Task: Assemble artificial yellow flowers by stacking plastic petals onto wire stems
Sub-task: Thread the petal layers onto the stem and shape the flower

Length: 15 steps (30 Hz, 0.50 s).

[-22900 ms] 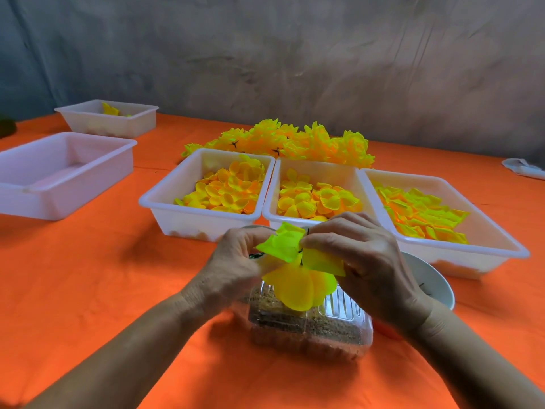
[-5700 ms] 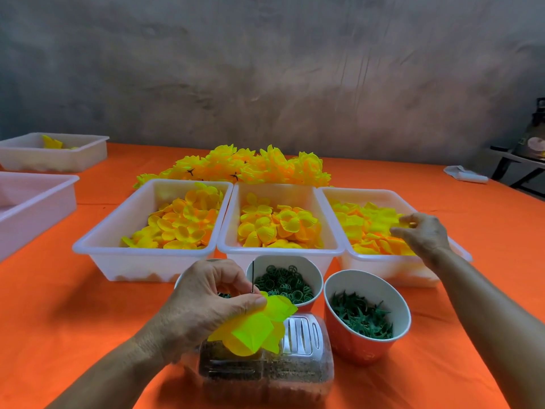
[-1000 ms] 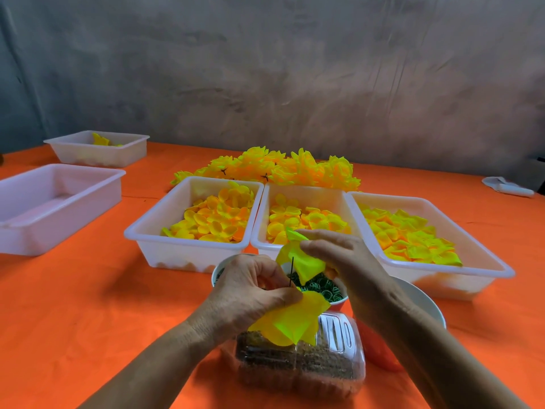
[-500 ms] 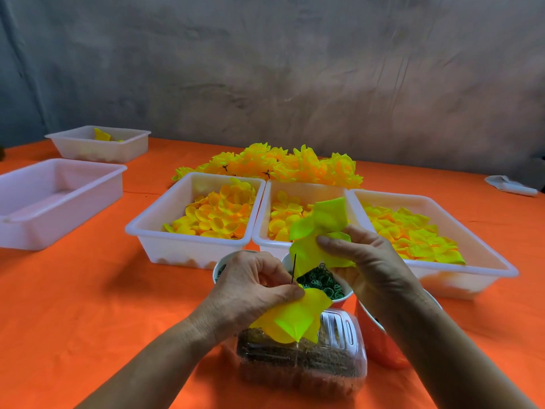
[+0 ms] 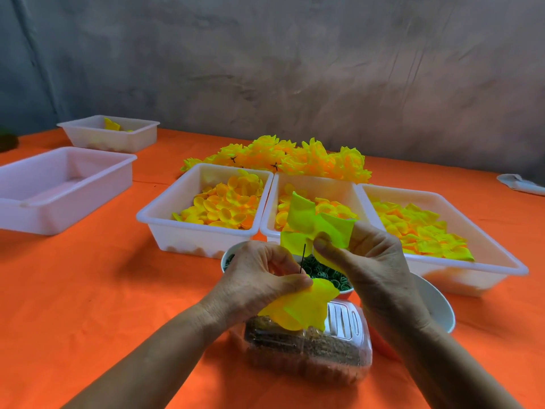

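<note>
— Both hands are busy over the near edge of the table (image 5: 88,290). What has the left hand (image 5: 259,278) got?

— It pinches a thin wire stem (image 5: 303,258) with yellow petals (image 5: 300,308) already threaded on it; they hang below the fingers, over a clear lidded box (image 5: 309,346) of brown material.

— And the right hand (image 5: 368,261)?

— Its thumb and fingers grip a large yellow-green petal piece (image 5: 312,225), held just above and beside the stem's tip. Whether the tip touches the piece, I cannot tell.

— What lies around them?

— Right behind the stem, a cup of green rings (image 5: 324,271), partly hidden by both hands. Under the right wrist, a white bowl (image 5: 433,305), its contents hidden. Further back, three white trays side by side: the left tray (image 5: 165,219) and middle tray (image 5: 333,184) hold round yellow-orange petals, the right tray (image 5: 486,246) holds flatter yellow-green ones. The raised piece blocks part of the middle tray.

— Beyond those?

— A heap of finished yellow flowers (image 5: 295,157). Off to the left, two more trays: the nearer large tray (image 5: 59,202), and the far small tray (image 5: 118,140) with a few yellow bits inside.
</note>
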{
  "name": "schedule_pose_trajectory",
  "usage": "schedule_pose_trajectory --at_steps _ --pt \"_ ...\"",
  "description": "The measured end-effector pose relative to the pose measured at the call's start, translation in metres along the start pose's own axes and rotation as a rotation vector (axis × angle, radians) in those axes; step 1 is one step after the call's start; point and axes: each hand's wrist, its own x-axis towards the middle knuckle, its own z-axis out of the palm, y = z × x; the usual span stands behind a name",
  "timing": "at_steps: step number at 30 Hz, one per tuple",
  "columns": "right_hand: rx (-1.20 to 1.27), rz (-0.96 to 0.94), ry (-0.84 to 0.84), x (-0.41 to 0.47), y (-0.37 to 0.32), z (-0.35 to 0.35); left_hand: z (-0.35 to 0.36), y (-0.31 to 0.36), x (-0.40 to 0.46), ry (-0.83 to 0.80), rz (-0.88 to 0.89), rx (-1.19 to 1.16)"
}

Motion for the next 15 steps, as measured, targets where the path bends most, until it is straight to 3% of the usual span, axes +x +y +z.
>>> schedule_pose_trajectory --at_steps 15 --pt "-0.027 -0.023 -0.034 -0.0018 0.0034 0.0059 -0.0005 -0.0038 0.0013 -0.028 0.026 -0.040"
